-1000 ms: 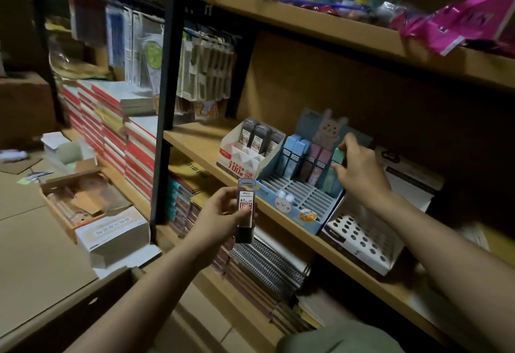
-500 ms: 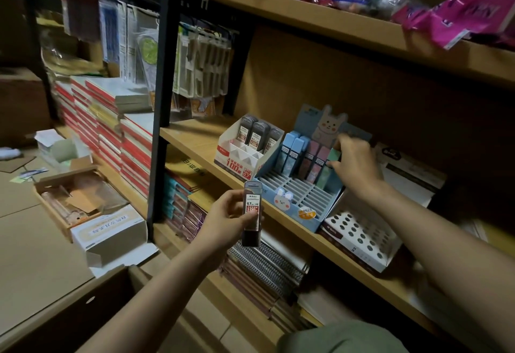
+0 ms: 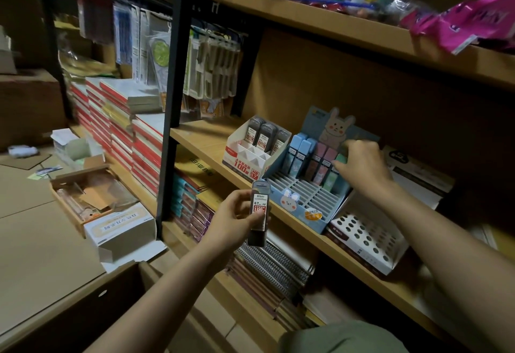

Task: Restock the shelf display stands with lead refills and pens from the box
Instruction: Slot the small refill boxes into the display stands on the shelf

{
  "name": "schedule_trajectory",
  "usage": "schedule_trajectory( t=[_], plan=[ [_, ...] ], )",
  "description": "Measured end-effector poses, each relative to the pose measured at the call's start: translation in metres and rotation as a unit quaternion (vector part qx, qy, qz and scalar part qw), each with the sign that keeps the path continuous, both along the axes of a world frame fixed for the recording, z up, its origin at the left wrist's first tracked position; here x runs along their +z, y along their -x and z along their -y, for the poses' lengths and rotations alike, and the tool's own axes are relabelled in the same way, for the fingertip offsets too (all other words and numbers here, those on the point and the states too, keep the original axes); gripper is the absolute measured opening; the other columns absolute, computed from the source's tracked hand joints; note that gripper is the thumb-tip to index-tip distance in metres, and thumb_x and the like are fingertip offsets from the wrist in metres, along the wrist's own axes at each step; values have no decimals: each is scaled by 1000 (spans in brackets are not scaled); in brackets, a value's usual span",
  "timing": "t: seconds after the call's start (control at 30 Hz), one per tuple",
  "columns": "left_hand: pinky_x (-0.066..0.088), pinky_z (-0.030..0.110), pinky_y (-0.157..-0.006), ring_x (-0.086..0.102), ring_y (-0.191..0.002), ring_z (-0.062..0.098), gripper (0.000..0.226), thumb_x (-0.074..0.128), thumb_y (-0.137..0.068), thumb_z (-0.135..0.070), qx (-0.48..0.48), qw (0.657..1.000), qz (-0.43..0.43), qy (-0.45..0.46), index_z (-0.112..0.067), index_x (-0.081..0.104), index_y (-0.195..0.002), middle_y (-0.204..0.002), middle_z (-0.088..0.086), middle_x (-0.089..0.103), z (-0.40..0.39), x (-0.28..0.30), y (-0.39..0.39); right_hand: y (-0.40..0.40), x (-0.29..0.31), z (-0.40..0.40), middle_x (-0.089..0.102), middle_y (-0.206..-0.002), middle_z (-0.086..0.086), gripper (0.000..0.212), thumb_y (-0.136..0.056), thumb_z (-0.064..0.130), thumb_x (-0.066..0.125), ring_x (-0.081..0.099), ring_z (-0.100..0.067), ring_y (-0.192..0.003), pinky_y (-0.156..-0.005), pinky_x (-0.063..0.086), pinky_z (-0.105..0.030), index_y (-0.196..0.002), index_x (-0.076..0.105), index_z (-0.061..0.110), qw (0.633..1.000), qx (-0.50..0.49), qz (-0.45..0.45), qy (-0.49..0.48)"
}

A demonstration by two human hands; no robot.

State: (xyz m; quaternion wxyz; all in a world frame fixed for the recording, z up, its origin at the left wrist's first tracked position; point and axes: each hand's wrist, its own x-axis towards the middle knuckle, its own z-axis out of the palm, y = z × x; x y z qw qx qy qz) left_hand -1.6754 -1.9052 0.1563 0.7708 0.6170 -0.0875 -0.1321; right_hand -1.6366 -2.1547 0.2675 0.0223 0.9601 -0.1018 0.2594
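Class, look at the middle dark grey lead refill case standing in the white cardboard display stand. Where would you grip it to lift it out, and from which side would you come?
Pinch the top end of the middle dark grey lead refill case, coming from above and the front. It stands tilted back in the white cardboard display stand; its lower end sits behind the divider and neighbouring cases flank it, so only the top is free.

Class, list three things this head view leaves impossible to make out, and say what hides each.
1. Green refill in the blue stand: the right hand covers its top.
2. Box: cut off by the bottom edge; contents unseen.
3. Refill case in the left hand: small print too small to read.
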Motion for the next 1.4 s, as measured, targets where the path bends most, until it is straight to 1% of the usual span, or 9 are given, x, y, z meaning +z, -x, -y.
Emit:
schedule_trajectory(
  t=[0.07, 0.13, 0.23, 0.47, 0.57, 0.7, 0.83, 1.0, 1.4],
  plan=[
    [56, 45, -87, 67, -103, 19, 31, 59, -92, -10, 15, 1000, 21, -14, -26, 56, -119, -114, 0, 67, -4, 5, 2, 7, 2, -16, 63, -105, -3, 32, -87, 25, 71, 63, -18, -92, -72, 53, -24, -116, 65, 14, 996, 83, 13, -43],
    [58, 35, -81, 66, -101, 13, 28, 58, -93, -13, 33, 997, 62, -36, -29, 57, -116, -114, -4, 66, -7, 13, 2, 16, 4, -42, 64, -96, 12, 30, -86, 38, 68, 64, -5, -84, -68, 52, -17, -113, 66, 24, 968, 178, -67, -165],
    [57, 31, -81, 66, -99, 9, 30, 57, -94, -13, 52, 993, 100, -35, -30, 58, -118, -111, -5, 65, -7, 30, -4, 18, 3, -74, 70, -94, 9, 41, -82, 48, 66, 70, -6, -78, -73, 60, -28, -116, 65, 24, 910, 267, -177, -263],
    [56, 41, -89, 66, -104, 17, 30, 62, -92, -13, 82, 988, 117, -54, -22, 58, -121, -116, 7, 66, 12, 59, -33, -9, 26, -77, 73, -91, 1, 22, -80, 16, 79, 71, -14, -85, -84, 58, -39, -101, 73, 15, 901, 265, -133, -316],
    [50, 34, -97, 52, -119, 10, 44, 65, -90, -25, 112, 947, 220, -204, -20, 50, -131, -134, 0, 52, 10, 57, -51, -34, 46, -62, 73, -89, -3, 15, -80, 11, 78, 71, -15, -78, -78, 60, -35, -93, 70, 15, 896, 235, -56, -373],
    [27, 46, -117, 13, -146, 18, 67, 65, -86, -46, 50, 873, 304, -378, -29, 35, -143, -158, -6, 13, 9, 40, -65, -70, 51, -44, 62, -81, 6, 13, -85, 24, 73, 58, -11, -73, -61, 44, -23, -91, 62, 21, 946, 140, 20, -293],
    [3, 47, -122, -11, -149, 14, 73, 53, -90, -57, 53, 812, 333, -477, -40, 15, -150, -163, -8, -2, 16, 25, -80, -91, 32, -45, 47, -74, 16, 18, -88, 20, 70, 51, -12, -78, -71, 40, -27, -93, 53, 25, 950, 130, 42, -280],
    [4, 42, -116, -5, -149, 18, 67, 47, -91, -59, 46, 791, 365, -489, -48, 14, -148, -161, -11, -6, 18, 7, -92, -98, 18, -49, 62, -83, 7, 16, -83, 11, 71, 57, -11, -80, -67, 43, -20, -98, 67, 13, 959, 188, 33, -208],
    [14, 44, -121, -1, -149, 21, 64, 48, -94, -52, 53, 786, 386, -480, -46, 16, -149, -162, -4, -3, 18, 3, -93, -101, 9, -56, 72, -86, -8, 14, -87, 23, 70, 67, -21, -77, -70, 59, -38, -84, 78, 10, 987, 155, -35, -35]
  ],
)
